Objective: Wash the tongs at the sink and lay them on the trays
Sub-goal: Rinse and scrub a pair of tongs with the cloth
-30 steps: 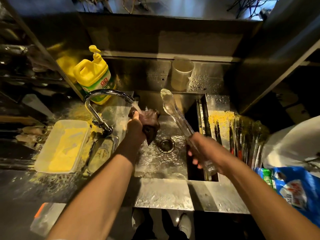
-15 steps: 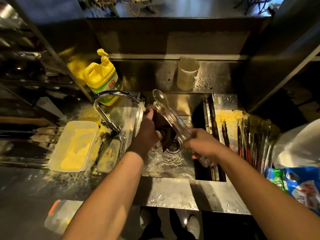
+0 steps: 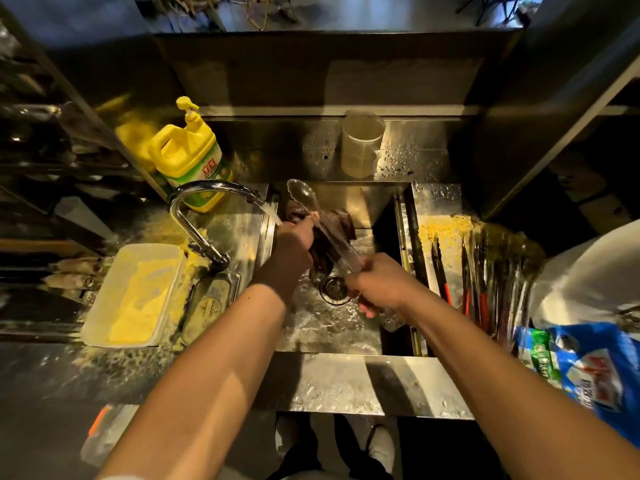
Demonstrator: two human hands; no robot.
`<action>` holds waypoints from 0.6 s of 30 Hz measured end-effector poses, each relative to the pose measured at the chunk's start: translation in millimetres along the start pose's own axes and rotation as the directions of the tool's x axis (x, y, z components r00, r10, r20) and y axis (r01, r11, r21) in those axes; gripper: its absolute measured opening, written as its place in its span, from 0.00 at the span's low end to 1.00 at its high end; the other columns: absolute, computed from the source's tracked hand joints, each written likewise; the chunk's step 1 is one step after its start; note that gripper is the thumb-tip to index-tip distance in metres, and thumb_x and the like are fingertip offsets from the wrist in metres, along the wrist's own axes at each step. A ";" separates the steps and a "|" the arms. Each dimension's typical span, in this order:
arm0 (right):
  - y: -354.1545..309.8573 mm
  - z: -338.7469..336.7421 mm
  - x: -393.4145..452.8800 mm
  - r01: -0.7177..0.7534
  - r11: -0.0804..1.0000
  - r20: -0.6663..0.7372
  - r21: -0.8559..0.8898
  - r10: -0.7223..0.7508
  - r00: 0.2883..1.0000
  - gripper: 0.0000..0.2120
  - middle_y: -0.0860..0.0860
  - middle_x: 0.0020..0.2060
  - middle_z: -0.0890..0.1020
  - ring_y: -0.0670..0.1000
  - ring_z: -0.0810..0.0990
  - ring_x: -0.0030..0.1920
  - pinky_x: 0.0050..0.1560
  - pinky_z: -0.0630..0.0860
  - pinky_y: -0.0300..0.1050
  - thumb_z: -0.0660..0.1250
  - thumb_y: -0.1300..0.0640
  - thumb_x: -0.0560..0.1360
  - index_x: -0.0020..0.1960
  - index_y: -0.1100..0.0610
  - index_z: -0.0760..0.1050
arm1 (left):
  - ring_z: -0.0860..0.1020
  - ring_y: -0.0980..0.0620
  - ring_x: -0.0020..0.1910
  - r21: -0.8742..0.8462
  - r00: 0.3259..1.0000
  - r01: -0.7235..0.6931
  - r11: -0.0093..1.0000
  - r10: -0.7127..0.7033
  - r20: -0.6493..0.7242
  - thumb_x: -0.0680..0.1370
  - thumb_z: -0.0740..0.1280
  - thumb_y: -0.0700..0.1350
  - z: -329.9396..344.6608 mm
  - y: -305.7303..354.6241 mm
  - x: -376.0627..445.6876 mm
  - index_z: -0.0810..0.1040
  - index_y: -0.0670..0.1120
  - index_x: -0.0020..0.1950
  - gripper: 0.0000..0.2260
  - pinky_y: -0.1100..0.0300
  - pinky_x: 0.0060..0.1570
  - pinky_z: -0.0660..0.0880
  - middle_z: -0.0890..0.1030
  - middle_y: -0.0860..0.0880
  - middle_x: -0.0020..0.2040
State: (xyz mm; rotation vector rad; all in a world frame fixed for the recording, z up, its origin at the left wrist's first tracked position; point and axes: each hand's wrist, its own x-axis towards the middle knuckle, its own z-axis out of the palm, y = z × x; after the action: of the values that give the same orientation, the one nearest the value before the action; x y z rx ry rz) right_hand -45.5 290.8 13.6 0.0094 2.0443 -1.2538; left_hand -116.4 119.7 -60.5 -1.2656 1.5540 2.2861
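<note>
Over the steel sink (image 3: 332, 336) my right hand (image 3: 379, 287) grips the handle end of clear plastic tongs (image 3: 313, 213), whose spoon-shaped tips point up and away. My left hand (image 3: 294, 242) holds a dark cloth (image 3: 341, 225) against the middle of the tongs. Water runs from the curved tap (image 3: 207, 192) onto my left hand. Several washed tongs (image 3: 485, 282), some with red handles, lie side by side on the tray (image 3: 441, 225) to the right of the sink.
A yellow detergent jug (image 3: 188, 161) stands behind the tap. A shallow plastic container (image 3: 133, 294) and a small metal dish (image 3: 209, 306) lie left of the sink. A cloudy cup (image 3: 362, 145) stands on the back ledge. A blue packet (image 3: 588, 363) sits at the right.
The tongs swung left from apart over the drain to the cloth. My left hand with the cloth now presses on them under the tap; my right hand came closer to the left.
</note>
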 end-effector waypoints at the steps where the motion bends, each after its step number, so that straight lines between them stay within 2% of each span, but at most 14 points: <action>1: 1.2 1.8 -2.9 0.007 1.000 0.016 0.010 -0.007 1.000 0.06 0.53 0.31 0.79 0.46 0.75 0.22 0.23 0.72 0.39 0.65 0.63 0.76 0.51 0.54 0.75 | 0.83 0.38 0.49 0.018 0.999 -0.013 1.000 0.014 -0.047 0.78 0.71 0.42 -1.7 2.8 0.9 0.73 0.38 0.67 0.20 0.37 0.57 0.79 0.82 0.37 0.55; 3: 2.7 2.7 -7.1 0.013 1.000 0.028 0.008 -0.013 1.000 0.06 0.52 0.29 0.78 0.46 0.74 0.21 0.22 0.71 0.39 0.65 0.63 0.76 0.49 0.52 0.75 | 0.82 0.38 0.50 0.023 0.994 -0.041 0.999 0.044 -0.101 0.78 0.70 0.41 -3.8 5.8 2.8 0.73 0.38 0.66 0.18 0.36 0.56 0.79 0.81 0.37 0.55; 6: 0.0 -0.4 -3.6 -0.006 1.000 -0.013 0.002 0.006 1.000 0.05 0.54 0.36 0.80 0.48 0.76 0.27 0.27 0.74 0.43 0.65 0.62 0.76 0.49 0.54 0.75 | 0.82 0.38 0.57 0.039 1.000 0.025 0.999 -0.025 -0.002 0.78 0.71 0.41 3.9 -1.3 -2.4 0.76 0.38 0.67 0.18 0.39 0.60 0.78 0.82 0.37 0.61; 7: -0.9 1.1 -3.5 -0.013 1.000 -0.015 0.011 0.013 1.000 0.06 0.54 0.37 0.80 0.49 0.76 0.28 0.28 0.73 0.43 0.65 0.62 0.76 0.52 0.56 0.76 | 0.83 0.39 0.55 0.048 0.999 0.034 0.998 -0.035 0.021 0.78 0.71 0.42 4.1 -3.2 -2.4 0.76 0.38 0.66 0.18 0.41 0.58 0.80 0.82 0.38 0.60; 8: -0.9 2.7 -3.6 -0.020 1.000 -0.009 0.017 0.020 1.000 0.09 0.54 0.38 0.80 0.48 0.76 0.28 0.27 0.73 0.42 0.66 0.62 0.76 0.56 0.57 0.75 | 0.84 0.40 0.50 0.055 1.000 0.017 0.998 -0.017 -0.003 0.78 0.71 0.42 2.5 -0.8 -2.1 0.76 0.36 0.62 0.16 0.44 0.53 0.81 0.83 0.38 0.55; 10: 1.5 4.9 -5.4 -0.034 0.999 0.007 0.027 0.034 0.999 0.13 0.54 0.36 0.80 0.46 0.76 0.24 0.23 0.71 0.39 0.66 0.62 0.76 0.61 0.57 0.74 | 0.81 0.44 0.39 0.058 0.995 -0.025 0.998 0.031 -0.098 0.78 0.71 0.42 -3.0 2.9 3.9 0.74 0.41 0.55 0.10 0.50 0.45 0.80 0.81 0.42 0.45; 12: 1.3 3.3 -4.5 -0.046 0.999 0.001 0.030 0.046 0.999 0.12 0.55 0.35 0.80 0.46 0.75 0.23 0.22 0.71 0.39 0.65 0.63 0.76 0.59 0.60 0.74 | 0.82 0.43 0.42 0.057 0.996 -0.032 0.998 0.037 -0.086 0.77 0.71 0.41 -4.7 2.0 2.0 0.75 0.40 0.53 0.09 0.49 0.49 0.80 0.81 0.42 0.44; 14: -0.8 3.5 -1.5 -0.047 0.998 -0.013 0.035 0.047 0.999 0.10 0.56 0.37 0.80 0.47 0.76 0.24 0.23 0.72 0.39 0.65 0.64 0.76 0.57 0.61 0.75 | 0.83 0.37 0.53 0.028 1.000 0.002 1.000 -0.002 -0.015 0.78 0.71 0.40 -2.2 -6.3 -0.1 0.78 0.36 0.59 0.13 0.44 0.58 0.79 0.83 0.37 0.53; 15: -1.6 5.6 -0.1 -0.041 0.999 -0.011 0.025 0.041 0.999 0.10 0.56 0.38 0.81 0.47 0.76 0.25 0.23 0.72 0.39 0.65 0.64 0.76 0.57 0.61 0.76 | 0.83 0.37 0.54 0.019 1.000 0.010 1.000 -0.010 -0.012 0.78 0.70 0.40 -1.9 -8.0 -0.9 0.78 0.36 0.61 0.14 0.43 0.60 0.78 0.83 0.37 0.56; 18: -2.9 10.9 -1.2 -0.031 0.999 0.021 -0.017 0.031 0.999 0.11 0.55 0.38 0.81 0.47 0.76 0.27 0.25 0.73 0.40 0.66 0.63 0.75 0.58 0.58 0.76 | 0.82 0.41 0.43 -0.025 0.994 -0.008 1.000 0.005 -0.111 0.79 0.69 0.38 -8.1 0.4 3.3 0.78 0.40 0.56 0.07 0.47 0.54 0.79 0.82 0.38 0.53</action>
State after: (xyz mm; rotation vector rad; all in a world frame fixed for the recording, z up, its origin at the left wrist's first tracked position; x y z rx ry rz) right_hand -39.4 281.2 13.7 0.0197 2.0285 -1.2126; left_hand -114.1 111.8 -63.5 -1.4184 1.5694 2.2833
